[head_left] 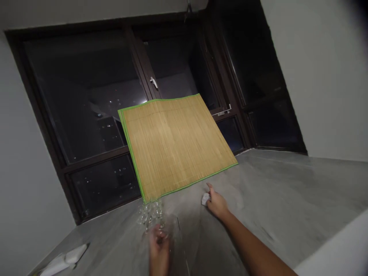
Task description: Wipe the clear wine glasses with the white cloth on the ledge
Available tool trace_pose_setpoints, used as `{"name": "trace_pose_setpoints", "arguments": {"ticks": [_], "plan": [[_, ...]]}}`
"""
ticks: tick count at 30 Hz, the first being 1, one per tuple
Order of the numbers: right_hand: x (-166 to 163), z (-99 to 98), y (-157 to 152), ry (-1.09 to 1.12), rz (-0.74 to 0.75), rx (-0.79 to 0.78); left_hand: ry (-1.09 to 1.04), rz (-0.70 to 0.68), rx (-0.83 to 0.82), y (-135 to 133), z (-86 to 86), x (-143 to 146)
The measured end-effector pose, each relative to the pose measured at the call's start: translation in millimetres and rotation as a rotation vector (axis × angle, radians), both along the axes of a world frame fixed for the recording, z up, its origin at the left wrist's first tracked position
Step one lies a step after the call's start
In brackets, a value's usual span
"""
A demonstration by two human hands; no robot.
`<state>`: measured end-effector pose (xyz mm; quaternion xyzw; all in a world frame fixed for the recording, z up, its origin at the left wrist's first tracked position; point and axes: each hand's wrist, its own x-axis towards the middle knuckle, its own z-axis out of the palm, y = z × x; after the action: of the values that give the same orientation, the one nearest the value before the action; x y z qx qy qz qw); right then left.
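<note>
Head view catches 2 bare hands over a grey surface (pixel 283 188), with a straw-coloured mat (pixel 178 142) beyond them. The right hand (pixel 217 203) has its index finger stretched out toward the mat's lower edge, apart from it, while its other fingers are closed around a small white wad (pixel 205 199), which shows on the hand's left side. The left hand (pixel 159 237) is blurred, its fingers curled inward; I cannot tell whether it grips anything. Just beyond its fingertips sits a cluster of clear, shiny pieces (pixel 151 212), too smeared to count, near the mat's lower left corner. The mat, edged in green, appears to stand tilted up, ahead of both hands and mostly between them. Past it is a dark-framed window (pixel 86 92) with a white handle (pixel 154 82). Well to the left of the left hand, a white bundle (pixel 64 260) lies on the grey surface.
</note>
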<state>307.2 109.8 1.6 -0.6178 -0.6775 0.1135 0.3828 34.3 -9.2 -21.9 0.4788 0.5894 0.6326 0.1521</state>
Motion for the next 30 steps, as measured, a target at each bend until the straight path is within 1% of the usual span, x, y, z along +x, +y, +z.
{"name": "trace_pose_setpoints", "arguments": {"ticks": [1,2,3,5,6,8,10,13,16,18,20,22,24,26,28,30], "plan": [[-0.7,0.8,-0.5,0.006,0.002,-0.004,0.098,-0.113,-0.003,4.5,3.7,19.5],[-1.7,1.2,-1.0,0.015,0.007,-0.007,0.196,-0.188,-0.002,11.0,8.3,38.1],[-3.0,1.3,-1.3,0.028,0.016,-0.005,0.278,-0.204,-0.01,19.4,13.3,54.7],[-7.1,0.1,-1.3,0.072,0.05,0.009,0.419,-0.154,-0.026,39.3,22.3,78.4],[-10.1,-1.2,-0.9,0.11,0.068,0.017,0.46,-0.088,-0.011,49.1,25.3,84.9],[-18.5,-4.4,0.3,0.225,0.112,0.04,0.54,0.027,0.024,64.8,27.2,88.9],[-29.7,-7.4,1.3,0.376,0.167,0.067,0.642,0.085,0.043,72.7,25.2,85.9],[-49.0,-8.9,-0.1,0.613,0.274,0.107,0.78,0.151,0.015,72.9,21.3,81.9],[-65.5,-7.1,-6.8,0.817,0.363,0.079,0.82,0.289,-0.047,70.5,19.6,84.4],[-72.2,-4.2,-13.8,0.892,0.416,0.062,0.839,0.361,-0.074,70.9,18.6,86.9],[-74.8,0.2,-22.1,0.878,0.463,0.107,0.866,0.405,-0.1,71.9,17.3,88.2],[-73.5,5.9,-30.1,0.788,0.467,0.235,0.898,0.416,-0.141,72.0,16.3,88.9],[-69.0,11.6,-35.7,0.684,0.413,0.384,0.937,0.38,-0.173,70.7,15.7,90.2],[-62.4,15.9,-37.2,0.611,0.324,0.481,0.971,0.312,-0.171,68.4,15.8,92.7],[-55.3,17.7,-34.8,0.555,0.24,0.515,0.994,0.241,-0.134,65.5,16.4,96.0],[-49.2,17.7,-30.8,0.506,0.174,0.509,1.007,0.188,-0.08,62.5,17.2,99.1]]}}
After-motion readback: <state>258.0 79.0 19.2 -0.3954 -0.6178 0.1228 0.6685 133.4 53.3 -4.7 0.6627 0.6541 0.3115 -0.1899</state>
